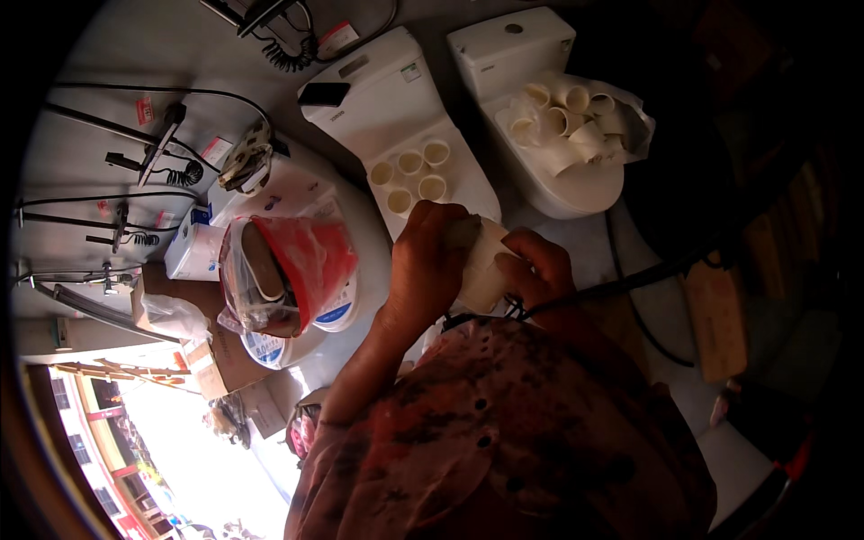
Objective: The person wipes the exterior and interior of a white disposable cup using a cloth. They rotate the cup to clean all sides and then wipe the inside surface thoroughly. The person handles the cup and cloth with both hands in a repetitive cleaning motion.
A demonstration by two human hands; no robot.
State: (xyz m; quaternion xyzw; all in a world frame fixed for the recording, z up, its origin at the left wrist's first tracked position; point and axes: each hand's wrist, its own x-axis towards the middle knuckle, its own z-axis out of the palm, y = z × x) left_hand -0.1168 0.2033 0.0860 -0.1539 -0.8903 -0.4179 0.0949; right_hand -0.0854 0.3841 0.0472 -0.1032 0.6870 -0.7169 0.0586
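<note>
Close to my body, my right hand (543, 266) grips a cream-coloured piece (487, 264), probably a plastic pipe fitting like those nearby. My left hand (428, 253) pinches a small greyish pad or cloth (462, 233) against its upper end. The piece's lower end is near my shirt front. Just beyond my left hand, several short cream plastic pipe fittings (410, 162) stand upright on the lid of a white toilet (466, 162). Farther right, a clear plastic bag (638, 125) full of similar fittings (567, 125) rests on a second white toilet (584, 192).
A dark phone (324, 94) lies on the middle toilet's tank. Left, a red and clear bag (317, 263) with footwear sits on another toilet (371, 270). Shower fittings (158, 145) project from the left wall; cardboard boxes (233, 358) stand below. A black cable (621, 287) crosses at right.
</note>
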